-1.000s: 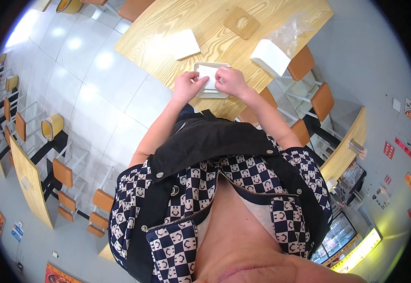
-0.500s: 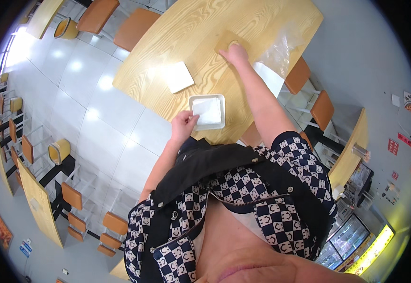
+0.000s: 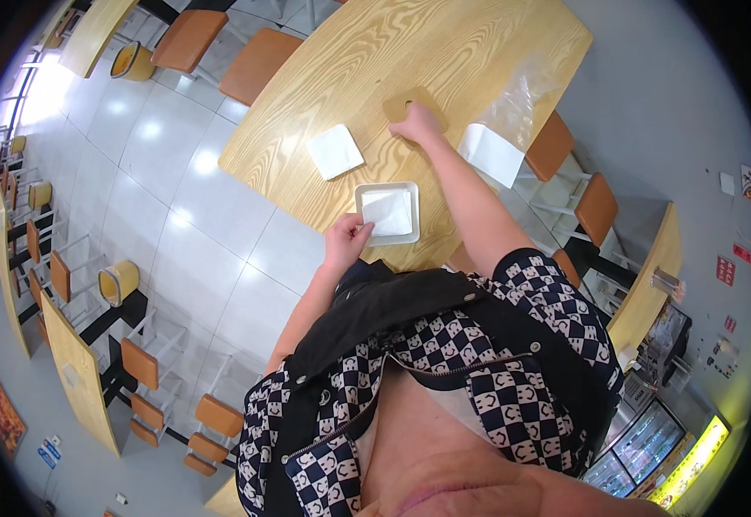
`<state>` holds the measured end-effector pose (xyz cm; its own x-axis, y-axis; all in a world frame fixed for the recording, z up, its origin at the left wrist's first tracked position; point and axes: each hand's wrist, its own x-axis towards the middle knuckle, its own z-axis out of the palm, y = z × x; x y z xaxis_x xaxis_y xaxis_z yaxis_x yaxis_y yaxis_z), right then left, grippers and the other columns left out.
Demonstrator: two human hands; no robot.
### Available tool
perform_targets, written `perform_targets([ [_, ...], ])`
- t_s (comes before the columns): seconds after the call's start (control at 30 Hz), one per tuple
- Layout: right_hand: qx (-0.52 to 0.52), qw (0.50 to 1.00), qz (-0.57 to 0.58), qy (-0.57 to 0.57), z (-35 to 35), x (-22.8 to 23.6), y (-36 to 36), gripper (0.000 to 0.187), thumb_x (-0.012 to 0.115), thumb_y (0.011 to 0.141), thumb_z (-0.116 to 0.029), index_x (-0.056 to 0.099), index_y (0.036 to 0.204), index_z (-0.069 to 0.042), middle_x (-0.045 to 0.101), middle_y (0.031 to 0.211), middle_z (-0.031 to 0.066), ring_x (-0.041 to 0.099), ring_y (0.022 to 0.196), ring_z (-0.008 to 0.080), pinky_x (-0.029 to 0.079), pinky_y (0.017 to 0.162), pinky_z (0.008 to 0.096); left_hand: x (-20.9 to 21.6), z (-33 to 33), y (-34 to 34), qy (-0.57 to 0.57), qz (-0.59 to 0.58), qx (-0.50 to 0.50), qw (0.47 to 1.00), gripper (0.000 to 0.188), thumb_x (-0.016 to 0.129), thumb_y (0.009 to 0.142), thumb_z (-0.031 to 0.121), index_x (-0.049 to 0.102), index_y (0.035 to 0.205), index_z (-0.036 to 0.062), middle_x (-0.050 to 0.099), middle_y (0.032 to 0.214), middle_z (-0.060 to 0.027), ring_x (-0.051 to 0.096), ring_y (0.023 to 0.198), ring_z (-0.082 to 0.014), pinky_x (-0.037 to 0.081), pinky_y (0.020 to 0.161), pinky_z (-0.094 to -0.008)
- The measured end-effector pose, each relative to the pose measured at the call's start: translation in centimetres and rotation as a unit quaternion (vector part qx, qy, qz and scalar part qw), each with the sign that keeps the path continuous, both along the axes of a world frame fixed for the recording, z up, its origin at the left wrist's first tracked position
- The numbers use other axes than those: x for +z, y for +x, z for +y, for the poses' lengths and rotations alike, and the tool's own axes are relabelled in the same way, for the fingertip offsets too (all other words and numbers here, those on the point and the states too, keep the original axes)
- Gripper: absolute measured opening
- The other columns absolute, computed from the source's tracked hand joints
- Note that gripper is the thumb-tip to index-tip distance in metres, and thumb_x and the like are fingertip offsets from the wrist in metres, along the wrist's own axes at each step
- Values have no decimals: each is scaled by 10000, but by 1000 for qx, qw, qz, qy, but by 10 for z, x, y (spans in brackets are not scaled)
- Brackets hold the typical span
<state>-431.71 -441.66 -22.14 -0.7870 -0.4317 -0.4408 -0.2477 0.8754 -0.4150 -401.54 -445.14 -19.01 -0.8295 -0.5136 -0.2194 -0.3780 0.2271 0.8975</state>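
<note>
Two hands work over a pale wooden table [image 3: 479,60]. Beyond the near edge sit a flat white napkin [image 3: 335,151], lying alone to the left, and a clear plastic bag [image 3: 522,95] with a folded white paper [image 3: 491,154] at its near end, to the right. Orange-seated chairs [image 3: 220,47] stand along the far left side of the table and more along its right. Nothing lies between either hand and what it touches.

The right hand [image 3: 418,123] is stretched out well past the tray, palm down, fingers curled onto the near edge of a small brown square coaster [image 3: 410,102]; whether it actually grips it or only presses on it cannot be told. The left hand [image 3: 347,239] is loosely closed, thumb and fingertips pinching the near left corner of a white square tray [image 3: 387,214], which sits close to the table's near edge with a white napkin lying flat inside it.

Half a second ago the right hand was already reaching toward the coaster; a second ago both hands were together on the tray. The left hand has stayed at the tray's corner.

The tray is nearly square, its sides slightly skewed to the table edge, so no clear long axis shows. The coaster lies flat, one corner pointing away.
</note>
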Motion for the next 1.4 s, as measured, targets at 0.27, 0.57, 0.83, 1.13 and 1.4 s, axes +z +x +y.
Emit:
perform_targets([
  [0.27,147,968,-187,-84,57,119,61,488,710,555,-246,586,983,-47,621,953,84,584,865,215,463,721,326,-17,-2,3,-38,15,-13,999,177,701,740,184,628,772,26,579,707,-86,541,552,-200,437,524,-315],
  [0.57,452,891,-29,-34,95,76,86,361,687,556,-221,598,859,-48,597,871,105,591,825,295,495,675,379,-62,11,-46,-37,59,-83,994,104,649,758,92,641,848,41,605,807,-90,564,600,-190,465,562,-297],
  [0.83,420,907,16,-10,118,38,102,325,715,572,-223,614,825,-47,598,822,103,602,812,294,503,663,392,-43,28,-55,349,-2,54,936,257,596,834,130,546,1031,-28,578,752,-46,554,612,-117,480,551,-253],
  [1.13,464,807,259,-257,145,23,116,159,648,707,-216,599,797,-93,595,797,61,601,775,255,504,642,363,-60,39,-49,84,-72,74,991,288,638,803,157,560,1018,-19,615,678,-62,588,563,-123,476,534,-244],
  [1.4,-98,905,-165,-380,145,3,79,251,560,825,-214,624,1038,-98,636,825,74,612,678,227,498,631,310,-71,42,-44,8,-72,73,995,320,668,771,146,568,1041,5,618,682,-61,592,548,-128,471,513,-260],
])
